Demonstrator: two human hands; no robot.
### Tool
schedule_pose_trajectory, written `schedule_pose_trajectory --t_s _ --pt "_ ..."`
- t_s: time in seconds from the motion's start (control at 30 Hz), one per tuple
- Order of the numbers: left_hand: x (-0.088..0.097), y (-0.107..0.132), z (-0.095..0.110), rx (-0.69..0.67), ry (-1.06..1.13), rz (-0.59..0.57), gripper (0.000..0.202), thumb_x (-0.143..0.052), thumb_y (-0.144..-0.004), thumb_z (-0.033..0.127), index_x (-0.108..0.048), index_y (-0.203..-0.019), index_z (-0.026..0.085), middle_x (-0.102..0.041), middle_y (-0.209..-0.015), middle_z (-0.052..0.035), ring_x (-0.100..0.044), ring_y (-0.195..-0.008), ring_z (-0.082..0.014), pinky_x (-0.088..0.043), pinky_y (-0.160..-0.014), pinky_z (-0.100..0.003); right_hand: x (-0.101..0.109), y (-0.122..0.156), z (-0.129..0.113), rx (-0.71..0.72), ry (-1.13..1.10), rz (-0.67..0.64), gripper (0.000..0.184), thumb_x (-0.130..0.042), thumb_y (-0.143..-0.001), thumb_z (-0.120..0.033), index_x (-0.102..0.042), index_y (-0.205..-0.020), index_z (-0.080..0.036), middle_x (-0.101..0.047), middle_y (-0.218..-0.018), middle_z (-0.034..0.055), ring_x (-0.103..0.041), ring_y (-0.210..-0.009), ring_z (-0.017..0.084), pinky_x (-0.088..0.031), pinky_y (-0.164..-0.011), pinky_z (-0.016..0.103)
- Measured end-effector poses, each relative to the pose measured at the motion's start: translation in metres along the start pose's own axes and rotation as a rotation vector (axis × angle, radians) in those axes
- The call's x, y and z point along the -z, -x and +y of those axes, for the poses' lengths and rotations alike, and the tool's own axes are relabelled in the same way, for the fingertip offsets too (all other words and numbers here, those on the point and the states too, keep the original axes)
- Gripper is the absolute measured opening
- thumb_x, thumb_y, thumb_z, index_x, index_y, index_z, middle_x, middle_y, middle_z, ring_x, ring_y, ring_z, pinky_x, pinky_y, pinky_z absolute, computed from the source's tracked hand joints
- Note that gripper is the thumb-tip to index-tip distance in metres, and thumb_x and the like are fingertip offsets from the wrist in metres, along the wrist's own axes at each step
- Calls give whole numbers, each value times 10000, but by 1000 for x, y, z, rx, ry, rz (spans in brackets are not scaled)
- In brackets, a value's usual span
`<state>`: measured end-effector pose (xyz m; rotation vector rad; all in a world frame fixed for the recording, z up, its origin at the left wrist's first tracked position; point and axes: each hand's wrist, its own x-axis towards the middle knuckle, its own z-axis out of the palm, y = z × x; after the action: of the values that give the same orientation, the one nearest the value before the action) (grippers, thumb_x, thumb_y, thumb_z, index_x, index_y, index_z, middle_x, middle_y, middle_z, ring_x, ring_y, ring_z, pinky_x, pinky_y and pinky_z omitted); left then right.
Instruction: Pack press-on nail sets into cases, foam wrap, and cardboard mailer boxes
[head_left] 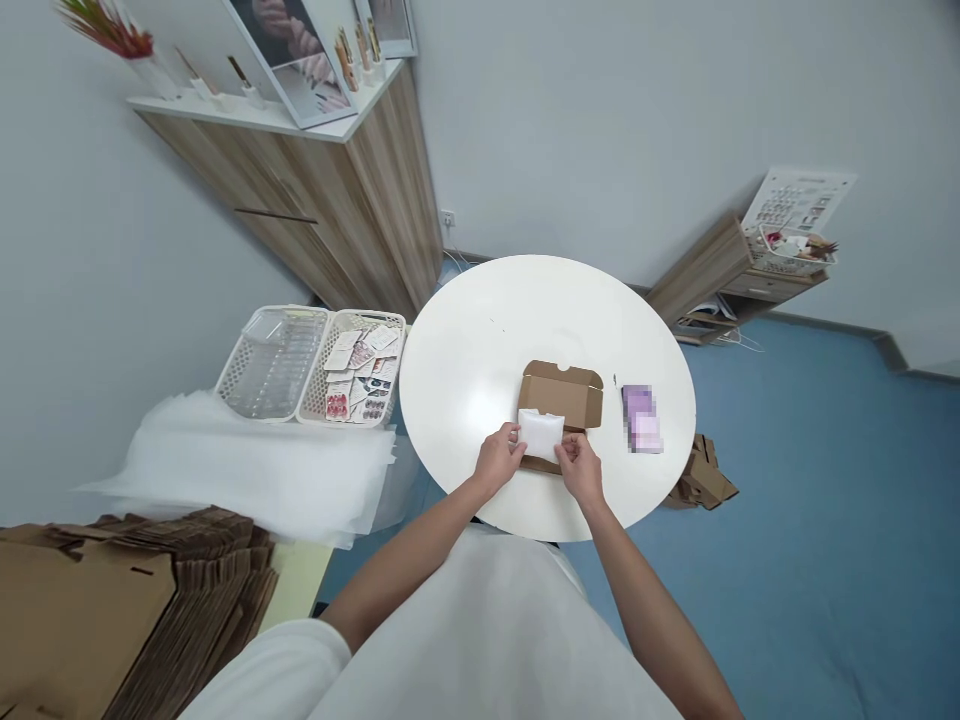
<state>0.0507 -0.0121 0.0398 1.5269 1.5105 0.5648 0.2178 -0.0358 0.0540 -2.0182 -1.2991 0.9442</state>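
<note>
Left hand [501, 455] pinching one edge, right hand [581, 466] pinching the other, and between those fingers it's a soft white foam-wrapped packet [541, 437], over an open brown cardboard box [562, 392], lid spread beyond the fingertips! Smooth round white table [465, 320] beneath them, blurred purple rectangular item [640, 412] out past the right fingers

a puffy white packet [541, 436] lies across the near part of an open brown cardboard box [564, 396].
</note>
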Motion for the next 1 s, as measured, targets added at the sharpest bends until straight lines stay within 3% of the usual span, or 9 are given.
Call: schedule_pose_trajectory --t_s 0.23,0.57,0.77,1.0 --pt "-32 -2 4 -23 -224 -100 308 -487 -745 204 -471 -1052 212 -630 -868 -20 -597 -752 -159 -435 -678 -258 14 -9 32 28 277 -134 151 -414 -747 -274 -499 -868 -241 -595 -679 -28 -543 -624 143 -350 -575 241" --pt "-41 -12 -1 9 -548 -268 180 -442 -744 157 -501 -906 209 -610 -869 -51 -569 -824 -206 -399 -641 -273 7 -18 46 15 502 -232 199 -390 -787 -219 -520 -937 -241 -609 -769 31 -549 -693 162 -300 -546 233" --pt "-42 -13 -3 -80 -587 -279 189 -463 -742 171 -485 -929 181 -576 -920 -90 -541 -888 -226 -393 -693 -289 6 -17 47 92 572 -250 210 -417 -781 -178 -562 -923 -234 -604 -896 44 -551 -789 169 -312 -575 241" --pt "-35 -8 -3 -166 -438 -231 74 -447 -726 178 -508 -767 185 -557 -741 -38 -538 -725 -183 -390 -626 -274 6 -14 54 178 454 -178 198 -432 -769 -214 -586 -894 -213 -565 -985 46 -539 -806 156 -344 -601 244"
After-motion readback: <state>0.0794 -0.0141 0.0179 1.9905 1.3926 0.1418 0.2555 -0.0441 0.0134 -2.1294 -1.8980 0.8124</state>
